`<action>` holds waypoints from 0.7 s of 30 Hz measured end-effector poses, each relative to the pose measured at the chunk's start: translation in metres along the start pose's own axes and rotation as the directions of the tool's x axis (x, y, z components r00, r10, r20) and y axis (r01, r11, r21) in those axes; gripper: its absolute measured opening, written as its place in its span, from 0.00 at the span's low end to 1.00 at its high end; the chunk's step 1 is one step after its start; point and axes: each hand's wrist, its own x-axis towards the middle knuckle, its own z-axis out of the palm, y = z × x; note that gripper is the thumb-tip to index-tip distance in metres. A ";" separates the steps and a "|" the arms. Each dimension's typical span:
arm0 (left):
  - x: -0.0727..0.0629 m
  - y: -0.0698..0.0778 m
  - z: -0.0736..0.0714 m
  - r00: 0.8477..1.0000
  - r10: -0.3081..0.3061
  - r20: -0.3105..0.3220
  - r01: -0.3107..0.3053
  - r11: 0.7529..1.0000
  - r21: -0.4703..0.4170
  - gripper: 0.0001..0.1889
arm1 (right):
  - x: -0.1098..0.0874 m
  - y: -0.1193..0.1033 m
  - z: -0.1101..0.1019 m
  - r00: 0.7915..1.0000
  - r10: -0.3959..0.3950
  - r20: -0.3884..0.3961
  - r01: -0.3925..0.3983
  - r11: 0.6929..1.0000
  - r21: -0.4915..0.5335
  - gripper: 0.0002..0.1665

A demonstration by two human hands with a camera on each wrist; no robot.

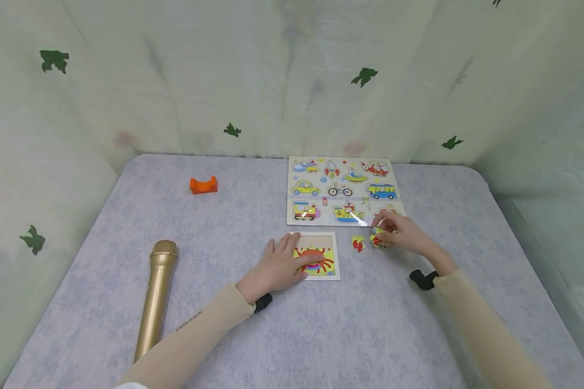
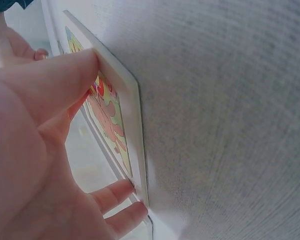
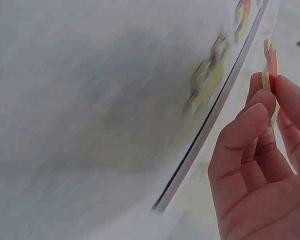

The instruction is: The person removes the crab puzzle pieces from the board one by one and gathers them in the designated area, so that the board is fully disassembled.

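My left hand [image 1: 284, 265] rests on a small white-framed jigsaw tray [image 1: 337, 259], its fingers spread over the left side. A red crab on yellow [image 2: 107, 117] shows in the lower part of the tray, partly covered by a finger; the upper part is bare backing. To the right of the tray, my right hand [image 1: 401, 232] pinches a yellow and red jigsaw piece [image 3: 271, 65] between thumb and fingers, above the table. One loose jigsaw piece [image 1: 358, 243] lies between the tray and this hand. Another loose piece [image 3: 210, 80] lies beneath the hand, blurred in the right wrist view.
Behind the tray lies a large vehicle peg puzzle board [image 1: 321, 178], its near right corner overlapped by my right hand. A gold microphone [image 1: 158, 297] lies at the left beside my left sleeve. Farther back sits an orange notched block [image 1: 204, 185]. Pale curtains [image 1: 253, 70] surround the table.
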 end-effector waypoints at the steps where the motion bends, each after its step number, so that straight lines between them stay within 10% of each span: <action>1: 0.000 0.000 0.000 1.000 0.001 -0.001 -0.001 1.000 -0.001 0.27 | -0.004 0.004 -0.003 1.000 0.016 -0.008 -0.016 1.000 0.005 0.11; 21: 0.002 -0.003 0.005 1.000 0.009 -0.004 -0.009 1.000 0.000 0.28 | -0.032 0.038 -0.021 0.984 0.154 -0.085 -0.166 0.973 -0.159 0.10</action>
